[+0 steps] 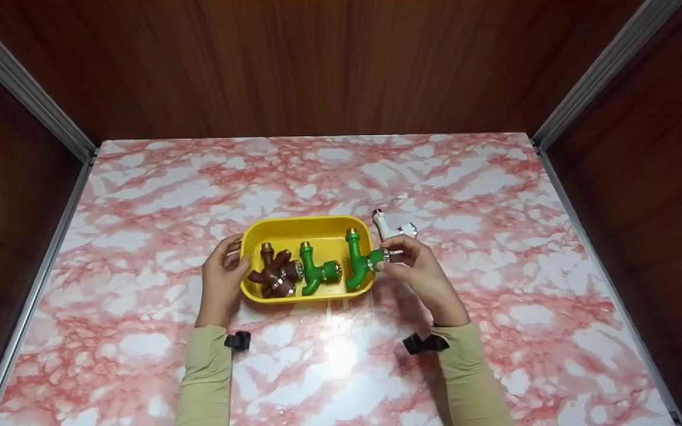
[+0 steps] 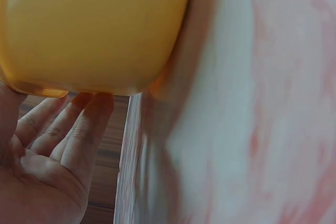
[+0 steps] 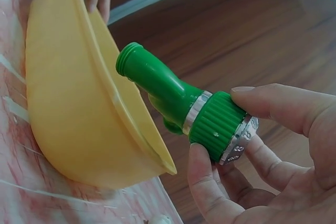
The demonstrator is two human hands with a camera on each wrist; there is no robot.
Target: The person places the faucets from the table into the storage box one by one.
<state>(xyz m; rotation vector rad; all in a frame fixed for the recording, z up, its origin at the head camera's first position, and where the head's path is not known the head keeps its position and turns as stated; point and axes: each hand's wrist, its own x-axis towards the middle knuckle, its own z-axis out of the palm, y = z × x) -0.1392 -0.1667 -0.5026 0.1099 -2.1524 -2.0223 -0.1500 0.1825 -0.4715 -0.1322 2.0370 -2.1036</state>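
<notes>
A yellow plastic tub (image 1: 286, 228) stands on the table. My left hand (image 1: 220, 283) holds its left end, thumb at the rim and fingers against the outer wall (image 2: 94, 35). With my right hand (image 1: 418, 269) I pinch a green tap (image 1: 355, 266) by its ribbed, silver-ringed knob (image 3: 218, 124). That tap is over the tub's right end, its spout (image 3: 131, 61) pointing towards the inside. Within the tub lie another green tap (image 1: 312, 274) in the middle and brown taps (image 1: 270, 273), overlapping, at the left.
Behind my right hand, just outside the tub's right end, lies a white tap (image 1: 382, 225), partly hidden by the fingers. The table (image 1: 465, 177) has a red-and-white marbled top. Dark wooden panels (image 1: 317, 71) enclose its back and sides, with metal rails at the corners.
</notes>
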